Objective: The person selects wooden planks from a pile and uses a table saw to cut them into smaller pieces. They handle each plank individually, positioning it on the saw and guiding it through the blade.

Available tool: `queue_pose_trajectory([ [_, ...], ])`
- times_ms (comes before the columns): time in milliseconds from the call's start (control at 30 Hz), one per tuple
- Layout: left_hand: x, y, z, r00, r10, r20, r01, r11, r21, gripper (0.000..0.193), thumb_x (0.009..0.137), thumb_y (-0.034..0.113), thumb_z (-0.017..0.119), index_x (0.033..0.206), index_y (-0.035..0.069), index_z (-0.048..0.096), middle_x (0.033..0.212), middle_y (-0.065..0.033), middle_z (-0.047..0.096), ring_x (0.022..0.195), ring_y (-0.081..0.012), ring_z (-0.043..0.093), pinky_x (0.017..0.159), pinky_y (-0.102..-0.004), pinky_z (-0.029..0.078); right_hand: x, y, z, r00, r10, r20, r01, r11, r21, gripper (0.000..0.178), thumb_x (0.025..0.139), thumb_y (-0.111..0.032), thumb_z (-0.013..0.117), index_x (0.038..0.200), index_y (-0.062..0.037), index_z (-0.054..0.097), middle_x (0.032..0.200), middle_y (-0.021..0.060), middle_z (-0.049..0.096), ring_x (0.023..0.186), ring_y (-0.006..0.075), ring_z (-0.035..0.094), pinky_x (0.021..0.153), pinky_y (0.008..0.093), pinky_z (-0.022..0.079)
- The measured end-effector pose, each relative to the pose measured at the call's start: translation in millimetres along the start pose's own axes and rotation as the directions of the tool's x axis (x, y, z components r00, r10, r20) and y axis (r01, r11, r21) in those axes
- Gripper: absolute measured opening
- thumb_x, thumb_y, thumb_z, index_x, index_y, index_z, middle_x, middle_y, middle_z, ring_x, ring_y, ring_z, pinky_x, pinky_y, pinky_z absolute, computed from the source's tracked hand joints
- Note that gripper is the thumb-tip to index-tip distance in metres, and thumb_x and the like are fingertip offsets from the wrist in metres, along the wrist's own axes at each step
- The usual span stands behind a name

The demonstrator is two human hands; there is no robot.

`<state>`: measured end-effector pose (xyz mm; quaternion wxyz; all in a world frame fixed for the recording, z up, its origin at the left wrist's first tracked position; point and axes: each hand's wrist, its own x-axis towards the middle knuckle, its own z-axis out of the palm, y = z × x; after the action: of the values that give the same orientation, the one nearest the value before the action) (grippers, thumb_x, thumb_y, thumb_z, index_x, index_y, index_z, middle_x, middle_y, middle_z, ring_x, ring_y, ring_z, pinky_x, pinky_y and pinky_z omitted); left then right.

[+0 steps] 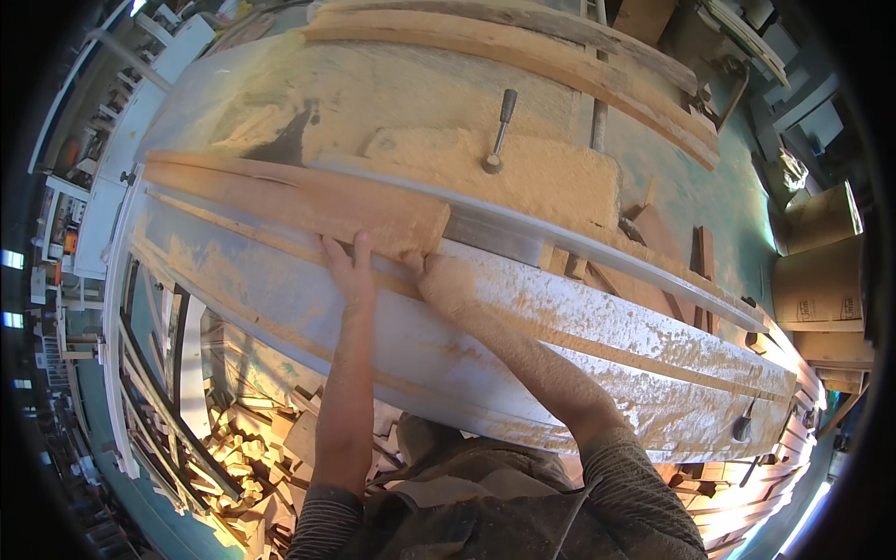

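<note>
A thick wooden board (308, 198) lies along the long metal fence (560, 238) on a saw-type machine table (485, 350) dusted with sawdust. My left hand (351, 269) rests at the board's near edge, its visible fingers stretched apart and touching the wood. At the board's right end my right hand (441, 278) has its fingers bent against the near corner; part of that grip is hidden by the hand itself. Sawdust coats my right hand and forearm. A thin wood strip (238, 224) lies on the table in front of the board. No blade shows.
Beyond the fence stands a lever with a dark knob (501, 131) amid heaped sawdust. Long rough planks (523, 61) lie at the back. Wood offcuts (247, 467) pile up below the table at left. Cardboard boxes (821, 261) stand at right.
</note>
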<state>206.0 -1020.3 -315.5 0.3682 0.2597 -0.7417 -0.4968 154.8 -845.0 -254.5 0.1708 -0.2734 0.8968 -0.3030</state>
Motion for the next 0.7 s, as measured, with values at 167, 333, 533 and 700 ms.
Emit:
queue_pose_trajectory([
  [167,9,-13,-7,1.000,-0.029,0.011,0.028,0.994,0.102,0.094,0.096,0.050,0.063,0.153,-0.014,0.023,0.163,-0.0359,0.015,0.153,-0.0465,0.015,0.124,-0.0482,0.016,10,3,10,0.997,-0.053,-0.051,0.054,0.998,0.016,0.064,0.104,-0.051,0.041,0.089,0.0024,0.074,0.087,0.0297,0.069,0.086,0.0472,0.068,0.081,0.0544,0.051],
  [333,10,-11,-8,0.999,-0.042,-0.029,0.046,0.984,0.169,0.096,0.095,0.051,0.063,0.152,-0.015,0.023,0.162,-0.0373,0.016,0.152,-0.0483,0.016,0.124,-0.0490,0.016,3,-11,2,0.996,-0.010,-0.086,0.017,0.997,0.080,0.065,0.104,-0.052,0.043,0.086,0.0032,0.073,0.084,0.0298,0.069,0.084,0.0476,0.068,0.079,0.0550,0.051],
  [533,14,0,-13,0.998,0.006,-0.065,0.007,0.982,0.190,0.095,0.094,0.052,0.064,0.151,-0.014,0.027,0.161,-0.0379,0.018,0.150,-0.0498,0.018,0.123,-0.0507,0.018,3,-24,-5,0.994,-0.058,-0.096,0.060,0.998,0.027,0.060,0.103,-0.051,0.044,0.089,-0.0011,0.074,0.083,0.0290,0.069,0.083,0.0469,0.068,0.076,0.0551,0.051],
  [700,20,4,-16,0.998,0.017,-0.066,-0.008,0.991,0.135,0.094,0.094,0.052,0.065,0.151,-0.013,0.027,0.160,-0.0380,0.018,0.150,-0.0498,0.019,0.123,-0.0512,0.019,17,-16,11,0.995,-0.057,-0.076,0.054,0.998,-0.036,0.048,0.105,-0.047,0.042,0.099,-0.0120,0.074,0.085,0.0277,0.069,0.083,0.0473,0.067,0.074,0.0558,0.051],
])
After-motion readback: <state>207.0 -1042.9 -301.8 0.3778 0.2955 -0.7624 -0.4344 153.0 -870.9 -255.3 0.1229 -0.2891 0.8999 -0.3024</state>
